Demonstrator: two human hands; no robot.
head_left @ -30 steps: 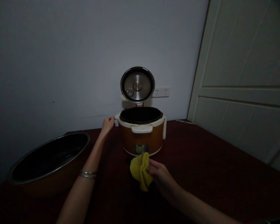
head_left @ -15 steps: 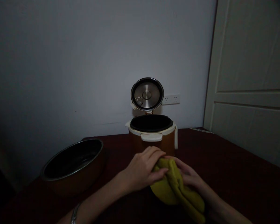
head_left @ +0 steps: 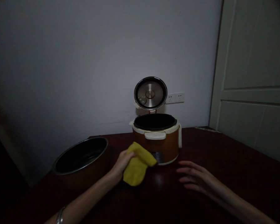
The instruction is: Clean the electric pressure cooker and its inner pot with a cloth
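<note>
A yellow cloth [head_left: 136, 169] hangs from my left hand [head_left: 121, 163], which is closed on its left side with the thumb on top. The cloth is above the table and hides the lower left front of a rice cooker [head_left: 169, 144]. My right hand [head_left: 196, 175] is over the table to the right, fingers spread and holding nothing. The cooker is orange-brown with a white rim and handle, and its round lid [head_left: 150, 93] stands raised. Inside is dark, so I cannot make out the contents. Left of my left hand sits a wide pot [head_left: 84, 177] with a dark inside.
Everything stands on a dark red table [head_left: 200, 149] against a pale wall [head_left: 84, 62]. A white power socket [head_left: 175, 98] is on the wall behind the cooker. At the right is a light panelled door [head_left: 254, 74].
My right hand has let go of the yellow cloth and moved right, opening. My left hand has carried the cloth to the left. The view has shifted slightly.
</note>
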